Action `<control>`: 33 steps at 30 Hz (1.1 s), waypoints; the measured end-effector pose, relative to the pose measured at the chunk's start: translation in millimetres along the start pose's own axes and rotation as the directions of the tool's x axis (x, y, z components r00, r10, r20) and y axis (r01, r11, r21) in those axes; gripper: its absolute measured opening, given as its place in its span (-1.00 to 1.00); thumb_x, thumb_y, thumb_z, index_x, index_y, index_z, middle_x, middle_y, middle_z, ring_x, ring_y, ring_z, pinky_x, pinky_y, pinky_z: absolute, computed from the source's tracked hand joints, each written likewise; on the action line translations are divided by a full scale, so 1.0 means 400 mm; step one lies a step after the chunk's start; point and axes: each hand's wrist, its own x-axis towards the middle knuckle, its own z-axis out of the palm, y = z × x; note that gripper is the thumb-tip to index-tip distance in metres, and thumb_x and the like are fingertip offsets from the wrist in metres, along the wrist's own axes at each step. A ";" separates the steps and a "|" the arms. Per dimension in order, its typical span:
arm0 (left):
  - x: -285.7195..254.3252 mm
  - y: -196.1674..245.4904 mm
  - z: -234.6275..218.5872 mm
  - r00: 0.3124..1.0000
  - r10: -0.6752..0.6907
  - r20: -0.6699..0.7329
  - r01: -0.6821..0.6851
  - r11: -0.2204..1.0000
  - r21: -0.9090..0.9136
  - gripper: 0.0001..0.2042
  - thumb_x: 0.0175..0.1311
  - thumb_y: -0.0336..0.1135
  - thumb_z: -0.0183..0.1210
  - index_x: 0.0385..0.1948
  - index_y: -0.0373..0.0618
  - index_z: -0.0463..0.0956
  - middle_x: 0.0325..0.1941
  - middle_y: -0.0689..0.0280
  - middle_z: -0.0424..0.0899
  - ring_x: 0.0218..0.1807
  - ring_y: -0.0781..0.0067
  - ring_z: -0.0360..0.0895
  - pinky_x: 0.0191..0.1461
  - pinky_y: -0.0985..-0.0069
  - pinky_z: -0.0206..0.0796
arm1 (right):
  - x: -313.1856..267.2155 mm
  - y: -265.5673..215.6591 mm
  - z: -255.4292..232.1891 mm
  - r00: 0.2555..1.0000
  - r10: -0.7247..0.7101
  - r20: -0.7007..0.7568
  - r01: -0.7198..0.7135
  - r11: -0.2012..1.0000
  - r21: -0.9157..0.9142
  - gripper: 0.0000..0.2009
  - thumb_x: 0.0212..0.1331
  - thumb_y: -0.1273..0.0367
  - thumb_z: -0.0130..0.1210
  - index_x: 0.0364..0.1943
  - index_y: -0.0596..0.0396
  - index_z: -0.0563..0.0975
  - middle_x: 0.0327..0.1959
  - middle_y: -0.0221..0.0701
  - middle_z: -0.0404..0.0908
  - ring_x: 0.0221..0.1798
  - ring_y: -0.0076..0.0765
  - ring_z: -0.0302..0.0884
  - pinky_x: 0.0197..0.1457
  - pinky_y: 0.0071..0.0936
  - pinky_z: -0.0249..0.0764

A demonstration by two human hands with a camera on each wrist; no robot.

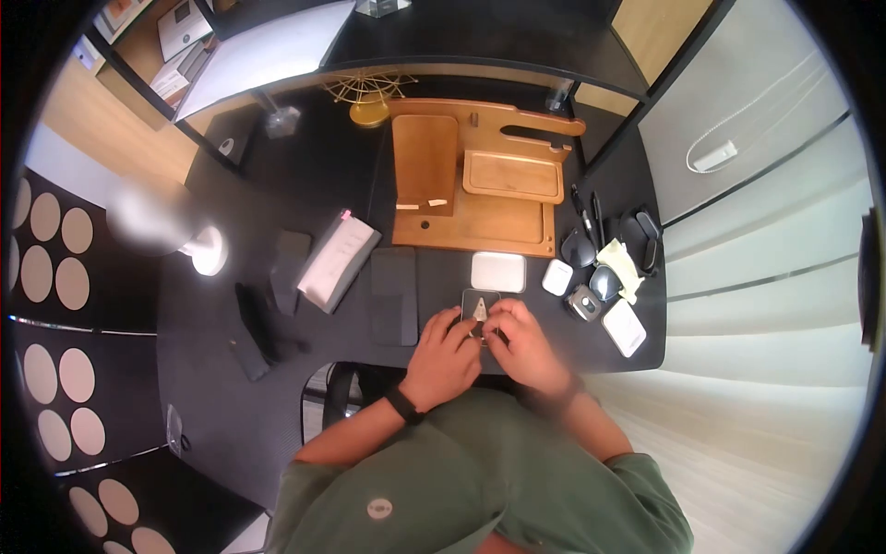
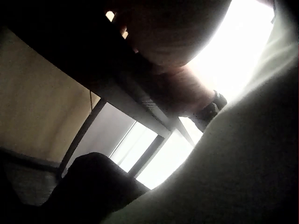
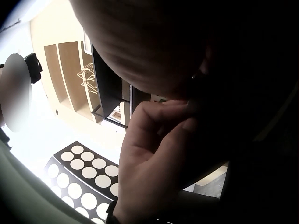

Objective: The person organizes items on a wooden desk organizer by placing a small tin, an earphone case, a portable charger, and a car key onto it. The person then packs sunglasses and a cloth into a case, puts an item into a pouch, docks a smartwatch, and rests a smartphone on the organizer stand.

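Note:
Close together at the desk's front edge, my left hand point(image 1: 445, 349) and right hand point(image 1: 528, 349) bend their fingers toward a small pale triangular piece point(image 1: 480, 308). They pinch around its lower end, which the fingertips partly hide. Behind the piece lies a small flat rectangular case point(image 1: 469, 297) with a light rim and a dark inside. A white shallow tray point(image 1: 498, 272) sits just beyond. In the right wrist view, the left hand point(image 3: 152, 154) brings thumb and forefinger together, below the dark right hand point(image 3: 145, 46). The left wrist view is mostly too dark for detail.
A wooden desk organizer point(image 1: 475, 231) stands behind the tray. To the right are a white earbud case point(image 1: 556, 277), sunglasses point(image 1: 579, 247), a yellow cloth point(image 1: 620, 268) and a white rectangular box point(image 1: 625, 329). A dark flat pad point(image 1: 394, 295) and white pouch point(image 1: 340, 263) lie left.

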 end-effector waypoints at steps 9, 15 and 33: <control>0.005 -0.011 0.023 0.999 -0.051 -0.003 0.050 0.997 -0.065 -0.71 0.17 -0.31 0.51 -0.16 -0.08 0.60 0.19 0.17 0.60 0.47 -0.16 0.43 0.52 -0.18 0.32 | -0.006 -0.002 -0.014 0.999 0.014 0.048 -0.016 0.999 0.046 -0.85 0.25 0.49 0.36 -0.14 0.10 0.67 0.12 -0.24 0.62 0.17 0.06 0.62 0.23 -0.11 0.58; 0.008 -0.015 0.023 0.996 -0.088 0.008 0.088 0.991 -0.099 -0.69 0.15 -0.28 0.53 -0.18 -0.06 0.58 0.18 0.18 0.60 0.47 -0.13 0.43 0.54 -0.11 0.31 | -0.008 0.007 -0.011 0.999 -0.005 0.053 0.003 1.000 0.030 -0.83 0.24 0.45 0.39 -0.11 0.06 0.68 0.14 -0.28 0.63 0.21 0.04 0.62 0.26 -0.10 0.56; 0.011 -0.017 0.026 0.995 -0.098 0.005 0.098 0.992 -0.083 -0.58 0.13 -0.38 0.41 0.06 -0.13 0.57 0.26 0.11 0.57 0.54 -0.17 0.42 0.57 -0.08 0.30 | -0.009 0.004 -0.012 0.998 -0.023 0.056 0.024 1.000 -0.017 -0.85 0.26 0.45 0.37 -0.12 0.05 0.68 0.11 -0.32 0.68 0.17 -0.01 0.65 0.26 -0.12 0.54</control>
